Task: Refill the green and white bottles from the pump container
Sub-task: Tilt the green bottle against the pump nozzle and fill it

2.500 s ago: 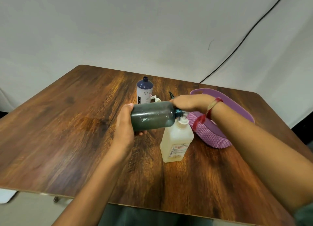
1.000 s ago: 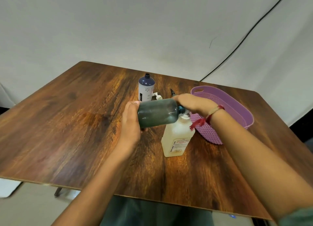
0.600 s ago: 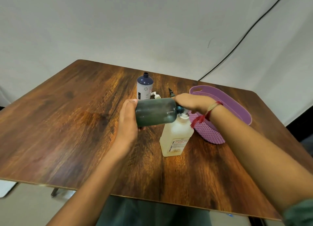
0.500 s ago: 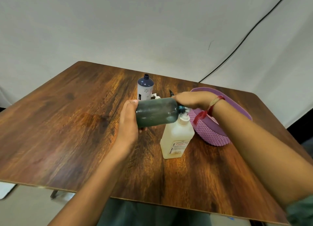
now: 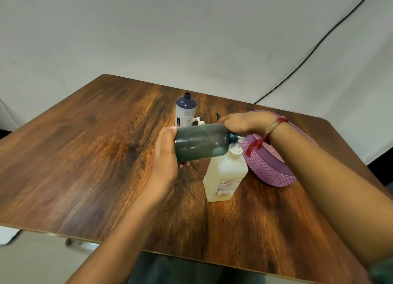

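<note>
Wooden table [image 5: 85, 166], left hand [image 5: 164, 156] clasps green bottle [image 5: 202, 142], right hand [image 5: 244, 122] atop pump [image 5: 235, 151]

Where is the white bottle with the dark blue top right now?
In the head view the white bottle stands upright on the table, far centre, just behind the green bottle held sideways in the left hand and left of the purple basket.

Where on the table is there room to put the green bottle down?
The brown wooden table is bare all along its left side, left of the left hand, and along the near edge, in front of the cream square pump container. It is crowded behind: the blue-topped white bottle, a small white pump head and the purple woven basket.
</note>
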